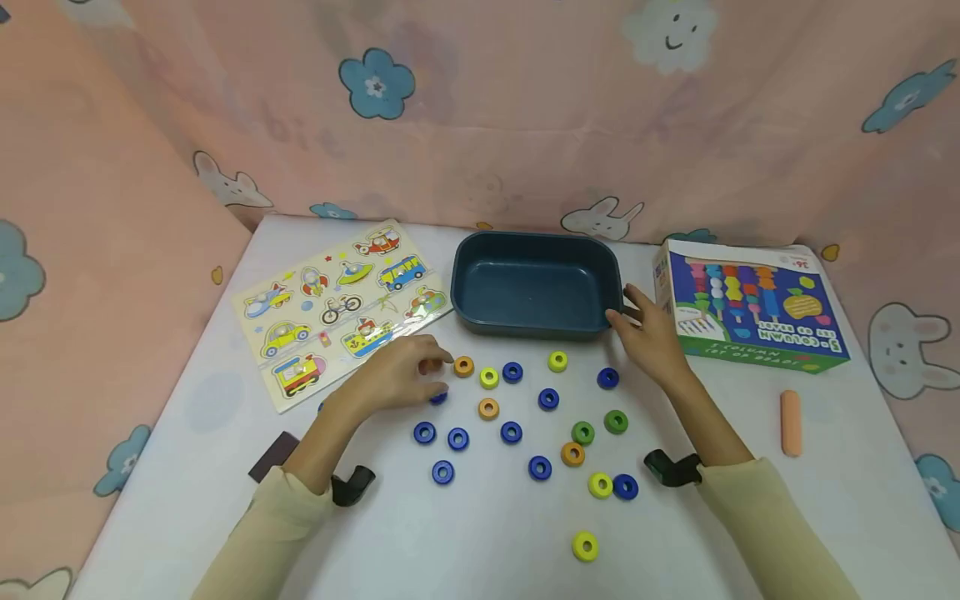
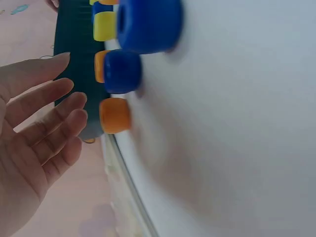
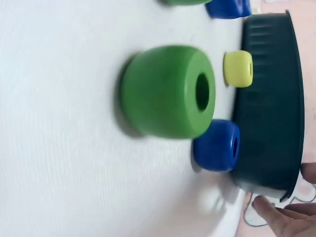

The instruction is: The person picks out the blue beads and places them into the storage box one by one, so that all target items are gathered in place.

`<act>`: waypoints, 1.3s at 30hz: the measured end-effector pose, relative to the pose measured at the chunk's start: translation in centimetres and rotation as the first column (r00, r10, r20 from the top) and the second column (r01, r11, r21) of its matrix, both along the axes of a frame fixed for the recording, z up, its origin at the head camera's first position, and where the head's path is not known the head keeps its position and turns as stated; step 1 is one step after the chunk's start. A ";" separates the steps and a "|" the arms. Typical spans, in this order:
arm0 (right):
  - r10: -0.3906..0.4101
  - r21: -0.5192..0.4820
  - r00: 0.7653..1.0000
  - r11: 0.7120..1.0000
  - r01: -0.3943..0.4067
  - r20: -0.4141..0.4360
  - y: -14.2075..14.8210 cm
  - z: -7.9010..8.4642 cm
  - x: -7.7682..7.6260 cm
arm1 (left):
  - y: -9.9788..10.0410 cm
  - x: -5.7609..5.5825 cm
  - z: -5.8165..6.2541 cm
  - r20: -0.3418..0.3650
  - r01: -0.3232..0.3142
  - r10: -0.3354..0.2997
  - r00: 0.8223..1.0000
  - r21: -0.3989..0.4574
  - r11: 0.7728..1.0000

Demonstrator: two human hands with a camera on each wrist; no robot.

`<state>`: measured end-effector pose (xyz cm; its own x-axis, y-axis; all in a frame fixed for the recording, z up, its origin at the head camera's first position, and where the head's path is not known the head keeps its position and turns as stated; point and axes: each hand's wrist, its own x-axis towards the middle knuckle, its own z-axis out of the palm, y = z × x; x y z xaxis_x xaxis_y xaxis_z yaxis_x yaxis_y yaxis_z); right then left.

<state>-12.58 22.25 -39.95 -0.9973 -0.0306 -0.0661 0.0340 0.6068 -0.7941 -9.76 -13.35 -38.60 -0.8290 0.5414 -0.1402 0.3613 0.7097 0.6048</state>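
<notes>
Head view: right hand (image 1: 652, 340) grips dark-teal rectangular plastic tray (image 1: 525, 325), perhaps steadying it; relaxed, empty left hand (image 1: 396, 372) hovers beside orange wooden-looking ring (image 1: 463, 374).

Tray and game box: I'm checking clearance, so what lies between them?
In the head view: the right hand, holding the tray, and a strip of white tabletop.

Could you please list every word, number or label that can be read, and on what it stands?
"COLUMN": on the top face of the blue, white and green cardboard box, and again on its green side.
"SET OF BEADS": probably, below each "COLUMN"; these letters are blurred.
"36": top face, near the far right corner.
Too small or blurred: the character before "COLUMN", and the box's remaining print.
</notes>
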 end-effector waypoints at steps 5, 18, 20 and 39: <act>-0.047 -0.158 0.998 0.986 0.054 0.046 0.0 -0.3 -0.3 | -0.5 0.5 -1.2 0.007 0.021 -0.021 1.000 0.004 1.000; -0.075 -0.402 0.987 0.907 0.125 0.140 0.1 -0.5 -0.3 | -0.8 1.0 -2.7 0.005 0.102 -0.103 0.995 0.081 0.991; -0.074 -0.405 0.988 0.906 0.125 0.139 0.0 -0.7 -0.4 | -0.7 0.9 -2.3 0.020 0.095 -0.098 0.995 0.114 0.989; -0.099 -0.385 0.987 0.912 0.142 0.129 -0.3 -1.2 -0.2 | 4.6 -8.6 1.8 -0.041 -0.101 0.116 0.992 0.279 0.955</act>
